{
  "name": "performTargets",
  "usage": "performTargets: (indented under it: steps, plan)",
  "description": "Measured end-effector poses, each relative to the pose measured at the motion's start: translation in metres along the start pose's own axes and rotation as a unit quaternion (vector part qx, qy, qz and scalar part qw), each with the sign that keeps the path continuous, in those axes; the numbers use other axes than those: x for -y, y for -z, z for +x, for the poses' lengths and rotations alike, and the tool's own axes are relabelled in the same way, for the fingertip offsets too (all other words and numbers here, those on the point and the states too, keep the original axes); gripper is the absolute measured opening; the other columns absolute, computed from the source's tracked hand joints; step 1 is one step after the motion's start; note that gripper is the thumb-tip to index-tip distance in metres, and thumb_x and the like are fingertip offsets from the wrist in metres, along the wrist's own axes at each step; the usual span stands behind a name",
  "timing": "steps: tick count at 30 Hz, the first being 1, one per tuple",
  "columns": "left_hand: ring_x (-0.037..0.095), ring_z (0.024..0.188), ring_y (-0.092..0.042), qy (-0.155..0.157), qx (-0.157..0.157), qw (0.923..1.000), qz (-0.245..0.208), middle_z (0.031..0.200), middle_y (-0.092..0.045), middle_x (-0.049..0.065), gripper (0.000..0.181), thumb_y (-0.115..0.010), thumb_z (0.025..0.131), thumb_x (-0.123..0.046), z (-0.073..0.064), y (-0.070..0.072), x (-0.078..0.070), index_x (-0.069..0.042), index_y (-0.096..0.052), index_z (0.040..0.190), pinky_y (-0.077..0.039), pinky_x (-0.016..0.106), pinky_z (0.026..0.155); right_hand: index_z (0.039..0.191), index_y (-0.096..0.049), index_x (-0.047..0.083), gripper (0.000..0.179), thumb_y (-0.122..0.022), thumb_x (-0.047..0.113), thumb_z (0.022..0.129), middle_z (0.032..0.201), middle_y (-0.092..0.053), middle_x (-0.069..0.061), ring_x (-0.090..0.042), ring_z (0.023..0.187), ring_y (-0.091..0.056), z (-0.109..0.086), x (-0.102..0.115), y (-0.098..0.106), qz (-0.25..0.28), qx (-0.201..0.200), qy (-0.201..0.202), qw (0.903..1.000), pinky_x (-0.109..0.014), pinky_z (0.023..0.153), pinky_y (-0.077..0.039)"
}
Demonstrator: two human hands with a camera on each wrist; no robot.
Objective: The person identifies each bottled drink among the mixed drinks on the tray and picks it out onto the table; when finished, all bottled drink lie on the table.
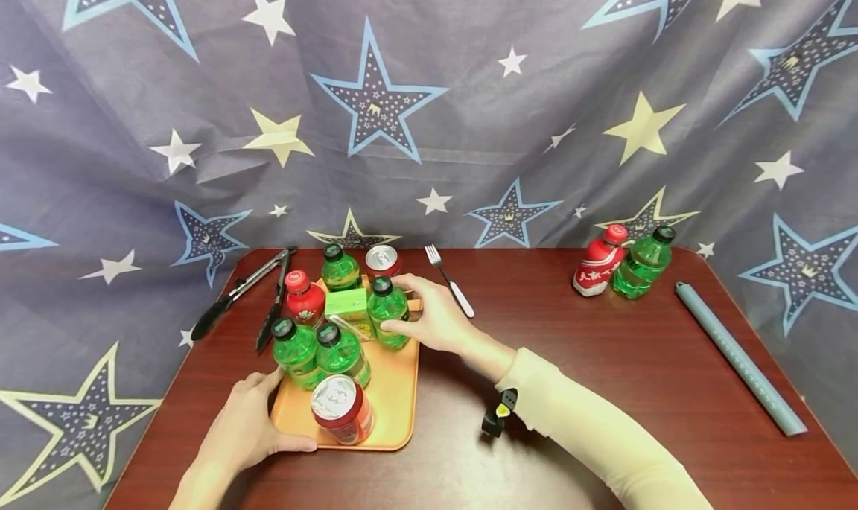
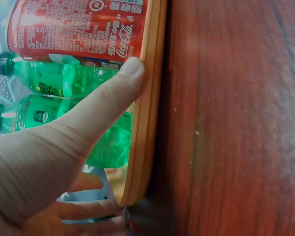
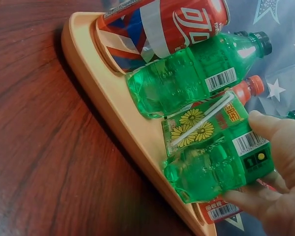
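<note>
So my right hand [image 1: 436, 316] has its thumb and fingers curled round a green bottle [image 1: 383, 313], about as open as the bottle is wide. It's at the right side of the orange tray [image 1: 392, 394]; can't tell if its base touches. My left hand [image 1: 244, 421] is spread wide round the tray's near left corner, thumb on the front rim. Just left of my bottle there's a green carton [image 1: 345, 301] with a straw, then two more green bottles [image 1: 342, 357] and a red can [image 1: 351, 424] up front. Off the tray: fork [image 1: 445, 275] behind my right hand, tongs [image 1: 270, 318] on the left, grey-blue tube [image 1: 737, 354] far right.
</note>
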State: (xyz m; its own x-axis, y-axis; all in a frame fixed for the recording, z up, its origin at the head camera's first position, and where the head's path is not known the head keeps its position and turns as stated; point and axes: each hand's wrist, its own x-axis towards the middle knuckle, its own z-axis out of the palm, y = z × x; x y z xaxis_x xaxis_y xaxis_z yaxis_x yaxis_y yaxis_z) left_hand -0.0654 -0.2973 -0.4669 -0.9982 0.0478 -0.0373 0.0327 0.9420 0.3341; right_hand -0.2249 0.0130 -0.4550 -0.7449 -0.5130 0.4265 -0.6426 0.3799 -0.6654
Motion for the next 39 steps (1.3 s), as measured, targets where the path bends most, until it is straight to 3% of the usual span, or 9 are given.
performTargets:
  steps: [3,7,12,18,23,28,34,39]
  plan:
    - [0.063,0.124,-0.059,-0.011,0.007,0.9999,-0.010,0.138,-0.064,0.036,0.139,-0.096,0.047,-0.077,0.001,-0.001,0.001,0.007,-0.053,0.149,-0.053,0.072,0.098,0.138,-0.066,0.008,0.066,-0.095,0.027,0.082,0.132,-0.074,-0.006,-0.020,0.121,-0.072,0.000,0.000,0.000,-0.001,0.001,0.004,1.0000,-0.036,0.104,-0.058]
    - [0.072,0.129,-0.052,0.004,0.041,0.9991,-0.008,0.142,-0.059,0.040,0.135,-0.097,0.051,-0.072,0.004,0.002,0.001,0.004,-0.050,0.152,-0.053,0.076,0.094,0.140,-0.066,0.011,0.066,-0.094,0.026,0.083,0.135,-0.072,-0.003,-0.018,0.122,-0.071,0.000,-0.001,-0.001,0.006,0.002,-0.002,1.0000,-0.035,0.106,-0.058]
    - [0.071,0.124,-0.057,0.008,0.049,0.9987,0.013,0.136,-0.061,0.043,0.134,-0.098,0.050,-0.072,0.008,0.005,-0.001,0.004,-0.052,0.150,-0.054,0.075,0.089,0.140,-0.066,0.011,0.066,-0.094,0.025,0.083,0.136,-0.072,-0.004,-0.017,0.121,-0.072,0.000,-0.002,-0.001,0.016,0.001,-0.007,0.9998,-0.033,0.103,-0.059]
    - [0.065,0.116,-0.064,0.011,0.052,0.9983,0.024,0.129,-0.067,0.039,0.133,-0.098,0.046,-0.074,0.010,0.005,-0.004,0.001,-0.054,0.147,-0.056,0.072,0.087,0.138,-0.066,0.009,0.062,-0.093,0.020,0.083,0.132,-0.073,-0.006,-0.021,0.114,-0.075,-0.001,0.001,0.000,0.042,0.001,-0.015,0.9990,-0.031,0.086,-0.065]
    - [0.065,0.119,-0.063,0.018,0.062,0.9974,0.032,0.130,-0.067,0.039,0.134,-0.098,0.047,-0.073,0.010,0.007,-0.005,0.003,-0.054,0.148,-0.055,0.072,0.089,0.137,-0.067,0.010,0.060,-0.093,0.022,0.084,0.128,-0.075,-0.005,-0.021,0.111,-0.076,0.000,0.002,0.002,0.023,-0.008,-0.018,0.9995,-0.029,0.086,-0.065]
    - [0.066,0.119,-0.062,0.012,0.057,0.9977,0.033,0.127,-0.068,0.038,0.132,-0.096,0.046,-0.076,0.008,0.004,-0.001,0.002,-0.056,0.145,-0.055,0.073,0.089,0.134,-0.069,0.009,0.058,-0.094,0.020,0.082,0.126,-0.076,-0.006,-0.026,0.104,-0.079,0.003,0.004,0.014,0.035,-0.031,-0.024,0.9986,-0.038,0.082,-0.066]
    - [0.067,0.121,-0.061,0.020,0.065,0.9969,0.040,0.127,-0.068,0.039,0.133,-0.097,0.047,-0.075,0.009,0.004,-0.001,0.002,-0.055,0.146,-0.054,0.073,0.091,0.132,-0.070,0.008,0.058,-0.095,0.021,0.081,0.125,-0.077,-0.007,-0.024,0.100,-0.079,0.007,0.004,0.032,0.020,-0.059,-0.025,0.9978,-0.039,0.090,-0.064]
    - [0.067,0.122,-0.060,0.019,0.071,0.9963,0.044,0.128,-0.067,0.039,0.132,-0.098,0.049,-0.072,0.012,0.005,-0.004,0.004,-0.053,0.148,-0.054,0.073,0.093,0.132,-0.069,0.004,0.060,-0.095,0.021,0.081,0.124,-0.077,-0.011,-0.024,0.094,-0.079,0.005,-0.002,0.046,0.002,-0.081,-0.037,0.9960,-0.041,0.078,-0.065]
